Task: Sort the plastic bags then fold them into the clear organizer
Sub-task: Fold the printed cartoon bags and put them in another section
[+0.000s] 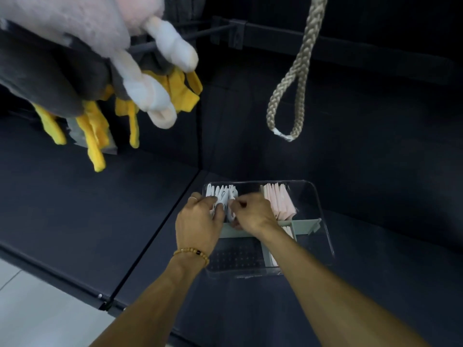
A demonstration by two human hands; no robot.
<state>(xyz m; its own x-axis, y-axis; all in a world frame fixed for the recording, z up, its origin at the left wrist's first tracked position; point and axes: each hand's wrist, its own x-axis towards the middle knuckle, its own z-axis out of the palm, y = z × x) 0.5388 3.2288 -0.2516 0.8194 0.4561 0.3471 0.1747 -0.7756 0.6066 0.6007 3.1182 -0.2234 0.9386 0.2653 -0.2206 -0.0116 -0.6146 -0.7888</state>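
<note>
**Both hands at the far-left compartment, seating a white bag**

You are working on a dark shelf (75,221), with the clear organizer (323,221) standing on it close to the corner where two shelf panels meet. A grey divider (300,224) crosses the organizer from side to side, and a second divider runs toward you, making four compartments.

The far-left compartment holds a row of folded white bags (220,192) standing on edge. The row runs left to right, and each packet's long axis points away from you. The far-right compartment holds folded pink bags (278,199) packed the same way. A few more pink ones show in the near-right compartment; the near-left one looks empty.

Your left hand (198,221) curls round a white packet at the near end of that row. Your right hand (253,214) pinches another white packet just beside it, and the two hands almost touch. Both reach equally far, so the coming push is probably straight down and slightly away, into the row.

Overhead hang plush toys (75,46) and a braided rope loop (290,96), well apart from your hands.
</note>
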